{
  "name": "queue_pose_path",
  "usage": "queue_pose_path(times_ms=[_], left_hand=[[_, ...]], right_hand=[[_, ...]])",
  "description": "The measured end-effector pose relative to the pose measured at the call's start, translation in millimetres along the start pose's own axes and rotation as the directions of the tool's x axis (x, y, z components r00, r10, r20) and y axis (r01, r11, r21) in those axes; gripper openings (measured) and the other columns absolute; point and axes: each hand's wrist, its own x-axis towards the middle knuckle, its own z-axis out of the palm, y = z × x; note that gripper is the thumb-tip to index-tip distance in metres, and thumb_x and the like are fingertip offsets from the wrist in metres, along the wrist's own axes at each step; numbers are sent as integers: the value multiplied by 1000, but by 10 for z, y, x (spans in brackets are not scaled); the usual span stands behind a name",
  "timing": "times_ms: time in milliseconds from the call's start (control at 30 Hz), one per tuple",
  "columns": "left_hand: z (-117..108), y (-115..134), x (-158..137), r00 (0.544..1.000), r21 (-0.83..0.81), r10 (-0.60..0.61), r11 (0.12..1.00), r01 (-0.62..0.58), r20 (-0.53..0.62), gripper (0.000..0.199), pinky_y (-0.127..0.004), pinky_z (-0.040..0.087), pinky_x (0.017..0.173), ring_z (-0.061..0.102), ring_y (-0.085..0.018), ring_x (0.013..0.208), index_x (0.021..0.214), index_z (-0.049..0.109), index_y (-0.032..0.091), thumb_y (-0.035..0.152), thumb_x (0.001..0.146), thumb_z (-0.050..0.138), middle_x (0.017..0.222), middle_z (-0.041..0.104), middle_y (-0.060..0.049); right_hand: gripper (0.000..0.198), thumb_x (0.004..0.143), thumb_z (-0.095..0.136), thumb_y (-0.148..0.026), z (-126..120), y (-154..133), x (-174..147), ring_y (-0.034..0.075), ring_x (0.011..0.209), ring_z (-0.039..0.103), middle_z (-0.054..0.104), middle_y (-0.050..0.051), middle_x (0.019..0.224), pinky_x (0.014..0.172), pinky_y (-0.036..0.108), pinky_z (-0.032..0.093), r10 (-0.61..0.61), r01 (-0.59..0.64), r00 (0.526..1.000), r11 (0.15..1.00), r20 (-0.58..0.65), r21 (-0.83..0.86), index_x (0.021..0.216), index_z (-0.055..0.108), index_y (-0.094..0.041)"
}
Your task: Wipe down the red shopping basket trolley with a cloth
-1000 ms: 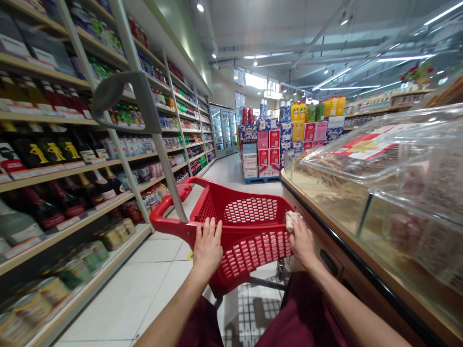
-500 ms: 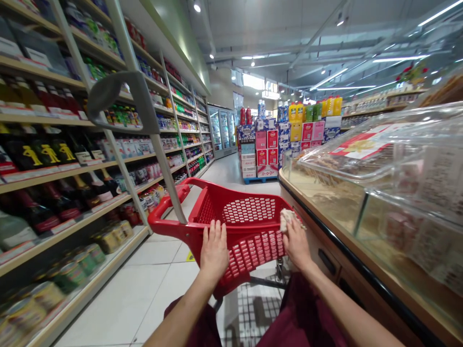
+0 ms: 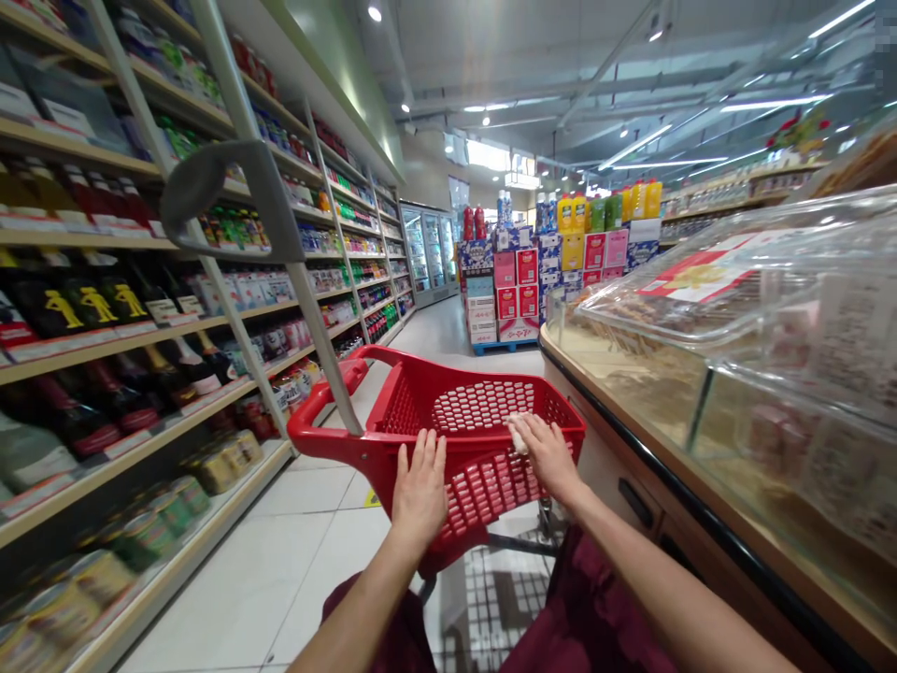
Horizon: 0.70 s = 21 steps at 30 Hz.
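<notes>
A red plastic shopping cart basket [image 3: 483, 458] with perforated sides stands in front of me. My left hand [image 3: 420, 486] lies against its near side, fingers stretched up to the rim and holding nothing loose. In my right hand [image 3: 550, 460] is a crumpled whitish cloth [image 3: 519, 432], pressed to the basket's near rim, right of the middle. Part of the cloth is hidden under the fingers. A grey handle [image 3: 280, 201] on a metal post rises at the basket's left end.
Shelves of bottles and cans [image 3: 133, 327] run along the left. To the right stands a display counter [image 3: 631, 439] with clear plastic covers and a black edge. Stacked drink boxes [image 3: 517, 290] sit on a blue pallet [image 3: 508, 346] ahead. White floor tiles [image 3: 280, 551] lie below.
My right hand has slid left along the near rim with the cloth, away from the basket's right corner. My left hand stays at nearly the same place on the side.
</notes>
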Motion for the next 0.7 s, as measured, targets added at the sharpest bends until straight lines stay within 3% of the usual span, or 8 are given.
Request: queue_pose_path(times_ms=[100,167,233,400,467,600,700], left_hand=[[25,0,1,1000,1,-6,1000,6,-1,65,-47,12,106,14,-25,131,133,26,11,24,73,44,142,21,-12],[40,16,4,1000,5,-24,1000,24,-12,65,-47,12,106,13,-25,131,133,26,10,24,73,44,142,21,-12],[47,29,5,999,12,-37,999,38,-15,64,-46,12,106,13,-26,131,133,27,9,24,73,44,141,22,-13],[37,5,-6,1000,42,-21,999,21,0,64,-49,11,105,11,-26,132,133,26,10,23,73,43,142,21,-12],[31,-3,-11,1000,48,-10,999,10,3,63,-50,11,105,12,-26,132,133,25,11,23,74,42,142,21,-12],[29,28,-11,1000,39,-18,999,19,-7,62,-48,13,105,12,-26,132,133,26,10,22,74,42,142,21,-13],[32,44,-8,1000,34,-27,999,27,-17,62,-49,14,104,10,-27,132,133,26,9,21,74,42,142,20,-13]], right_hand=[[53,76,30,-5,19,392,-158,22,119,37,45,9,129,94,45,33,121,-122,987,992,-103,-6,124,46,-21],[50,76,30,-6,40,498,-229,23,118,40,48,13,125,94,42,35,208,-210,961,978,-182,11,121,49,-15],[50,75,30,-6,93,420,-256,21,118,40,49,12,124,97,39,34,211,-210,956,977,-206,28,120,49,-13],[53,74,31,-4,230,143,-259,18,124,32,41,7,131,102,39,30,10,15,981,991,-193,130,123,46,-18],[54,74,32,-4,236,275,-293,18,123,33,42,7,131,101,40,31,62,-26,973,987,-223,160,124,44,-19],[56,71,32,-3,205,503,-359,20,121,37,45,9,128,99,37,35,293,-248,919,950,-264,189,124,46,-17],[55,72,32,-3,196,264,-334,19,123,34,42,8,131,100,36,33,177,-138,966,970,-190,202,124,46,-18]])
